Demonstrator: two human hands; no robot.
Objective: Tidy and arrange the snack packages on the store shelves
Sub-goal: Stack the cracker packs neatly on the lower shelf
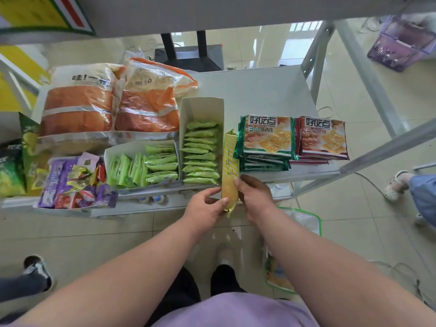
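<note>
Yellow, crinkly, long and narrow, the snack pack [230, 171] is pinched between my left hand [204, 206] and right hand [254, 197].

bright, even daylight. window glare mirrors off the glossy floor tiles [271, 43] at the upper centre. shadows are faint. wide-angle bending curves the shelf frame [368, 74] at right, and the frame corners, upper left especially, are smeared and soft.

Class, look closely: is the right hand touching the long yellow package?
Touching. The head view shows the right hand with its thumb pressed on the yellow package.
</note>
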